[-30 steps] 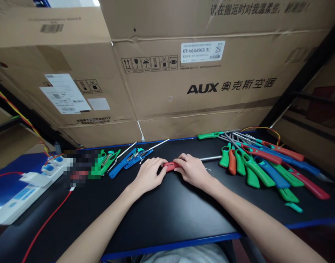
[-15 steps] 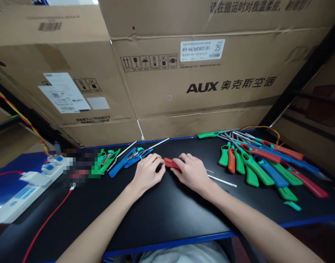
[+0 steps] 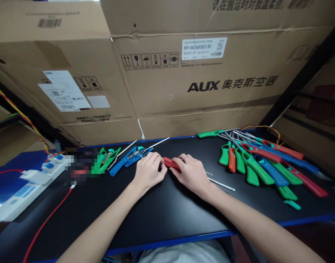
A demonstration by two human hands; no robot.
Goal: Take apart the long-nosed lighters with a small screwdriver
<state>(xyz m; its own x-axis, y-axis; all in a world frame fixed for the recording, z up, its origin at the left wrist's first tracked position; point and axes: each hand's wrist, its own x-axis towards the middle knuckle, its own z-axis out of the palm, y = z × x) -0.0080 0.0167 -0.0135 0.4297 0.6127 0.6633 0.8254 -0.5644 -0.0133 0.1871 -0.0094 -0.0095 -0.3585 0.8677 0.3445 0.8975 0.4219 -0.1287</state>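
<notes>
- Front: blue tbl edge [image 3: 170,242]; behind it a wide strip of black tabletop [image 3: 167,215] betw. the forearms [image 3: 107,215], up to the hands = most room.
- R hand [image 3: 191,171]: fingers clasped round red lighter handle [image 3: 172,163], which sits mid-tbl betw. both hands.
- L hand [image 3: 148,171]: fingertips bunched at handle's L end; can't tell if gripping or just touching.
- Metal tube [image 3: 221,184] & thin wire [image 3: 209,173] stick out past R hand, to the right.
- R side: pile of lighters [image 3: 256,168], green/blue/red/orange, tubes mostly pointing back; small teal pc [image 3: 292,204] at near end. Stretch of tabletop betw. R hand & pile.
- L side: opened blue lighter [image 3: 119,167] just behind L hand, tight there; opened green lighter [image 3: 109,163] next to it. Far L, white power strip [image 3: 22,199], red cable [image 3: 54,208] nearby.
- Back: cardboard box [image 3: 156,95] at rear tbl edge [image 3: 181,137], walls off that side. Reads "AUX 奥克斯空调"; white label [image 3: 204,48] "KFR-46G/BpR3AES1(B1)", "25"; top line "请在搬运时对我温柔些", rest unclear. Handling icons [image 3: 150,61]: arrows, glass, umbrella etc. L panel: white stickers [image 3: 63,91], print too fine.
</notes>
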